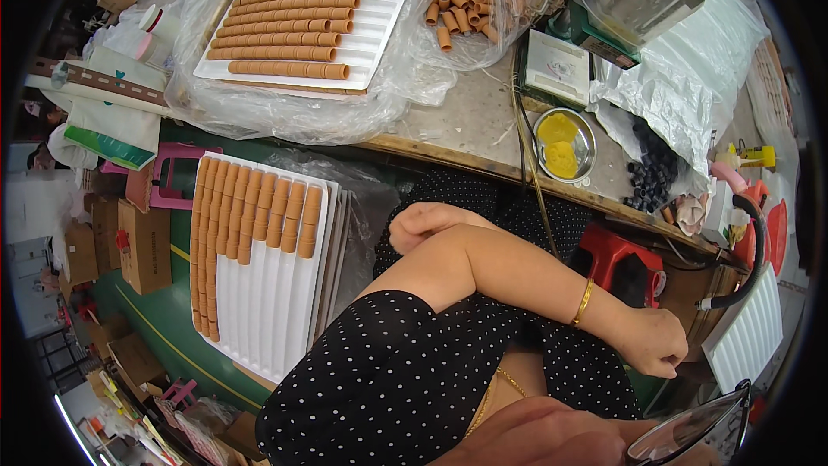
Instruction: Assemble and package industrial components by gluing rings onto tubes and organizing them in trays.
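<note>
Arms crossed over my lap: my right hand (423,226) is fisted at the left elbow, my left hand (662,342) curled shut, both empty. White tray (267,311) of brown tubes (259,211) sits below the counter (470,125).

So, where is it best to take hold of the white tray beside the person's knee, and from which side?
Probably the bare near end of the white tray, from its right long edge. The brown tubes fill only the far part, so this end offers free rim, and fingers can slip under it without disturbing them.
</note>
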`<state>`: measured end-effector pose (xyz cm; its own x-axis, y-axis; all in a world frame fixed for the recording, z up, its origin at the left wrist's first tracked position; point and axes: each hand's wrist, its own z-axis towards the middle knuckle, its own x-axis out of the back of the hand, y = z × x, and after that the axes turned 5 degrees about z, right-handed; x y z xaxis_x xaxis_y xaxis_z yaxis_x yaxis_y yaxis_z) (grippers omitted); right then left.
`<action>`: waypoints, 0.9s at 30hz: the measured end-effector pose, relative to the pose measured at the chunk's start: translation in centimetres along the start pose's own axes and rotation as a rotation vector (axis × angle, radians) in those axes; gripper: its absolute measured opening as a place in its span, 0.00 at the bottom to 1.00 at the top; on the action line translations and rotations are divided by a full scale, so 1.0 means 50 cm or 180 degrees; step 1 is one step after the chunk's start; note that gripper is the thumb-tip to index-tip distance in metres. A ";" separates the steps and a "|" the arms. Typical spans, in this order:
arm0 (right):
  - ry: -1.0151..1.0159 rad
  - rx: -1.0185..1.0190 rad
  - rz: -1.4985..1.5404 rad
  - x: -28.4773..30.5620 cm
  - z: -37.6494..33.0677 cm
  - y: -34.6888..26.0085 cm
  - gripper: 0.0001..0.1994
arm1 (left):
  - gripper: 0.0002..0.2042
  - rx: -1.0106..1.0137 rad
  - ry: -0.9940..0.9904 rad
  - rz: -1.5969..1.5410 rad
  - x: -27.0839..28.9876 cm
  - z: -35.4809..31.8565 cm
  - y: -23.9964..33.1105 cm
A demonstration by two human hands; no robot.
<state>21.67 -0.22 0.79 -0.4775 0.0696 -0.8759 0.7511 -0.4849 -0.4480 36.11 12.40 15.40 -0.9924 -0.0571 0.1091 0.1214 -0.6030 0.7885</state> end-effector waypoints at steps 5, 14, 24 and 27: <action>-0.0036 -0.0302 -0.0236 0.028 0.003 0.004 0.20 | 0.11 0.0118 0.0020 -0.0087 -0.001 0.003 0.008; -0.0031 -0.0770 -0.0608 0.042 -0.009 -0.008 0.21 | 0.09 0.0069 -0.0057 0.0016 -0.006 -0.016 0.002; -0.0898 -0.0385 -0.2368 -0.130 0.014 -0.125 0.28 | 0.09 -0.0201 0.0520 -0.0405 0.005 0.017 0.040; -0.1006 -0.0739 -0.2019 -0.141 0.046 -0.102 0.29 | 0.09 -0.0306 0.0627 -0.0455 0.010 0.003 0.037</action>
<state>20.17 -0.26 9.65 -0.9333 0.0039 -0.3590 0.3480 -0.2358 -0.9073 35.83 11.39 17.00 -0.9854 -0.1141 -0.1266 -0.0135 -0.6883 0.7253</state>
